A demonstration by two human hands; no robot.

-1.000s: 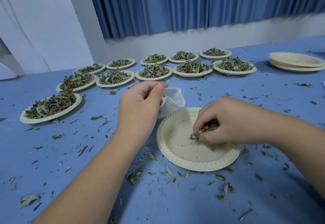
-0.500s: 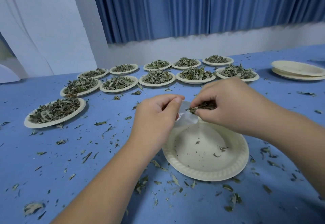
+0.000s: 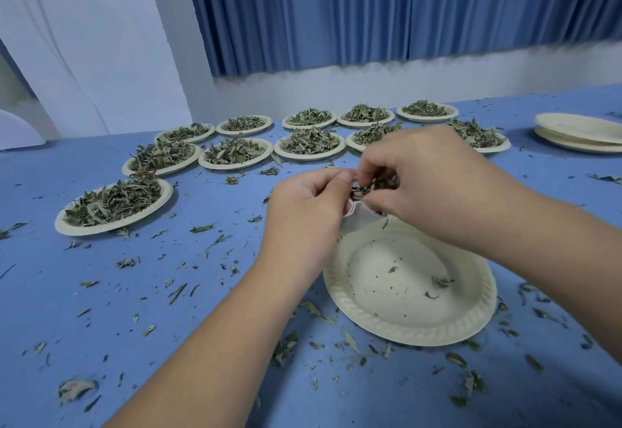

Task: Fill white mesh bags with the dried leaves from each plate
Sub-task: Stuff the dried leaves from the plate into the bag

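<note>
Mostly your hands hide the white mesh bag (image 3: 357, 216): only a strip shows between them, above the far rim of the nearly bare plate (image 3: 414, 330). Your left hand (image 3: 308, 205) pinches its mouth. Your right hand (image 3: 434, 185) pinches a clump of dried leaves (image 3: 370, 188) right at that mouth and covers part of the full plates (image 3: 309, 157) behind. A stack of empty plates (image 3: 579, 133) is cut by the right edge. Open worktop (image 3: 101, 293) lies to your left, littered with leaf scraps (image 3: 202, 228).

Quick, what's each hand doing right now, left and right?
Left hand: closed, pinching the mouth of the white mesh bag.
Right hand: closed, pinching a clump of dried leaves at the bag's mouth.
</note>
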